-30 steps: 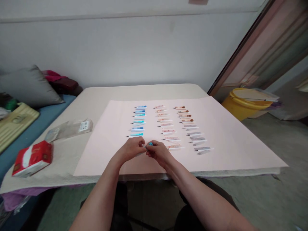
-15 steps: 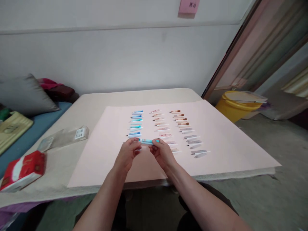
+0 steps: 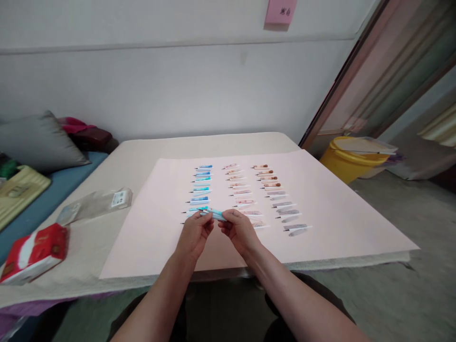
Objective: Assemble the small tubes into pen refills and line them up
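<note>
Between both hands, above the near part of the paper, is a light-blue pen, lying roughly sideways. My left hand pinches its left end, where a dark tip shows. At the right end, the fingers of my right hand are closed around the barrel. A second slim light-blue piece seems to lie against it, too small to make out. Just beyond my left hand runs a column of blue pens. Pink pens fill a middle column, and brown pens with grey pens stand in the right one.
Pale pink paper covers much of the table. At left lie a clear plastic packet and a red tissue pack. A yellow bucket stands beyond the right edge, and a grey cushion leans at left.
My left hand has come closer to my right, and its grip has shifted along the pen. The pen has turned, with its left end now slightly higher.
</note>
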A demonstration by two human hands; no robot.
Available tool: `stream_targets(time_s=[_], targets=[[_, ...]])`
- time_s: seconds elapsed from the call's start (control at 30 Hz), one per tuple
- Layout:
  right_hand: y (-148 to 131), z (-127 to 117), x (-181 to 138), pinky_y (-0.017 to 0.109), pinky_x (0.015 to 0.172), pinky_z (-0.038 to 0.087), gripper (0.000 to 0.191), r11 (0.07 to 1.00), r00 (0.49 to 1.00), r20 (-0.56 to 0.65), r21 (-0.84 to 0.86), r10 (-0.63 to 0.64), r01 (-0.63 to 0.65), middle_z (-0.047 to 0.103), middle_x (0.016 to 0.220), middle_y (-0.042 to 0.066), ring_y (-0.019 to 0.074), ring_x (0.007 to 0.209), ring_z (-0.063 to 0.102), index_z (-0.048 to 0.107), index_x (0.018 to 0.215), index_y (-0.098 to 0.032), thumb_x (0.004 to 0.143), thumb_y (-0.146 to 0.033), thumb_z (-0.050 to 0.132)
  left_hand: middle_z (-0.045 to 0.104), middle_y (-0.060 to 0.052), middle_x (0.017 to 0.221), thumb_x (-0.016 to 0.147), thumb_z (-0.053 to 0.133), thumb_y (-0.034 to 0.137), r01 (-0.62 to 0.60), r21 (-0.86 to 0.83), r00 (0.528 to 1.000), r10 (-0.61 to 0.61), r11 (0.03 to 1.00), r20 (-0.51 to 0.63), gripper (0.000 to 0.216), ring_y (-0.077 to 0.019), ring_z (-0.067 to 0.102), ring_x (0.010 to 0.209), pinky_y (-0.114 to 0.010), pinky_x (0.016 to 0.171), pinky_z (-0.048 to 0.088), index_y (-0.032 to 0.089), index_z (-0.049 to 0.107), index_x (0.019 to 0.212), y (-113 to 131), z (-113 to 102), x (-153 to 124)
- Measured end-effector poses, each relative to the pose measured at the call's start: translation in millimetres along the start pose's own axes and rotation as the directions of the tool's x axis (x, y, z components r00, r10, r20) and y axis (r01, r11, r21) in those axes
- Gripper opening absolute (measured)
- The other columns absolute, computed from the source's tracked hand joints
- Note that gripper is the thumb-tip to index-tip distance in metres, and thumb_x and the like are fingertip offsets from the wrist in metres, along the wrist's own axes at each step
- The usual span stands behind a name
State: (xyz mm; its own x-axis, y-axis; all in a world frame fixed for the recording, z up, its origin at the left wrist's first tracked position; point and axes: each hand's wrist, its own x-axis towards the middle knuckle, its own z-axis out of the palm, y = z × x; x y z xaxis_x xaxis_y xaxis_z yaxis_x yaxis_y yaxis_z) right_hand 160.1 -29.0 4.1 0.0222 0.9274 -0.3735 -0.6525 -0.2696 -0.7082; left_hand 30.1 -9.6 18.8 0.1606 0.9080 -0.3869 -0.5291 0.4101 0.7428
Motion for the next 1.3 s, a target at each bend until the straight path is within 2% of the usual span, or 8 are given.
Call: stream_targets(time_s=[0.27, 0.43, 0.6, 0.77, 0.93, 1.3], targets=[[-0.8, -1.5, 1.8, 0.019, 0.048, 0.04, 0.022, 0.99, 0.991, -0.073, -0.096, -0.109, 0.102, 0.062, 0.056, -0.001, 0.0103, 0.051, 0.058, 0.056, 0.071, -0.017, 0.063, -0.029, 0.073, 0.06, -0.001, 0.076, 0.069, 0.071, 0.015, 0.013, -0.038, 0.999, -0.014, 0.999, -0.03, 0.017, -0.0043, 0.055, 0.059, -0.014, 0.052, 0.047, 0.012, 0.063, 0.083, 1.7, -3.8, 4.5], [-4.1, 1.6, 1.4, 0.02, 0.047, 0.041, 0.023, 0.966, 0.967, -0.145, -0.181, -0.211, 0.184, 0.063, 0.055, -0.001, 0.0108, 0.048, 0.057, 0.057, 0.073, -0.017, 0.061, -0.029, 0.073, 0.061, -0.001, 0.073, 0.07, 0.07, 0.015, 0.018, -0.05, 0.999, -0.02, 0.999, -0.041, 0.015, -0.0071, 0.058, 0.06, -0.016, 0.052, 0.048, 0.012, 0.063, 0.083, 3.8, -3.3, 4.2], [-20.5, -1.7, 2.2, 0.019, 0.044, 0.039, 0.024, 0.939, 0.939, -0.166, -0.224, -0.302, 0.262, 0.063, 0.058, 0.0, 0.0099, 0.047, 0.055, 0.058, 0.074, -0.017, 0.061, -0.029, 0.073, 0.059, -0.002, 0.067, 0.074, 0.065, 0.012, -0.041, -0.099, 0.99, 0.027, 0.994, -0.138, 0.009, -0.0067, 0.056, 0.055, -0.015, 0.049, 0.048, 0.011, 0.062, 0.082, 15.2, -11.6, 9.4], [-34.1, -2.7, -1.2, 0.019, 0.042, 0.037, 0.022, 0.9, 0.92, -0.127, -0.294, -0.37, 0.321, 0.062, 0.056, 0.0, 0.0097, 0.044, 0.053, 0.059, 0.073, -0.015, 0.062, -0.028, 0.072, 0.057, -0.002, 0.062, 0.079, 0.057, 0.008, -0.117, -0.213, 0.965, 0.061, 0.97, -0.254, 0.004, -0.0061, 0.055, 0.051, -0.014, 0.046, 0.047, 0.009, 0.06, 0.078, 34.9, -27.3, 18.4], [-32.9, -0.3, -5.3, 0.02, 0.042, 0.037, 0.019, 0.888, 0.927, -0.066, -0.322, -0.368, 0.33, 0.062, 0.056, 0.0, 0.0103, 0.044, 0.053, 0.059, 0.073, -0.016, 0.065, -0.027, 0.07, 0.057, -0.004, 0.061, 0.08, 0.055, 0.007, -0.125, -0.247, 0.965, 0.061, 0.961, -0.253, 0.006, -0.0064, 0.054, 0.051, -0.014, 0.045, 0.046, 0.009, 0.059, 0.075, 44.7, -34.5, 22.3], [-31.4, 0.2, -6.3, 0.021, 0.043, 0.038, 0.019, 0.894, 0.941, -0.058, -0.336, -0.333, 0.296, 0.063, 0.056, 0.0, 0.0111, 0.045, 0.054, 0.058, 0.075, -0.017, 0.065, -0.028, 0.069, 0.058, -0.003, 0.064, 0.076, 0.06, 0.009, -0.192, -0.105, 0.953, 0.159, 0.976, -0.258, 0.003, -0.007, 0.056, 0.052, -0.015, 0.046, 0.047, 0.009, 0.061, 0.078, 40.0, -29.8, 20.6]])
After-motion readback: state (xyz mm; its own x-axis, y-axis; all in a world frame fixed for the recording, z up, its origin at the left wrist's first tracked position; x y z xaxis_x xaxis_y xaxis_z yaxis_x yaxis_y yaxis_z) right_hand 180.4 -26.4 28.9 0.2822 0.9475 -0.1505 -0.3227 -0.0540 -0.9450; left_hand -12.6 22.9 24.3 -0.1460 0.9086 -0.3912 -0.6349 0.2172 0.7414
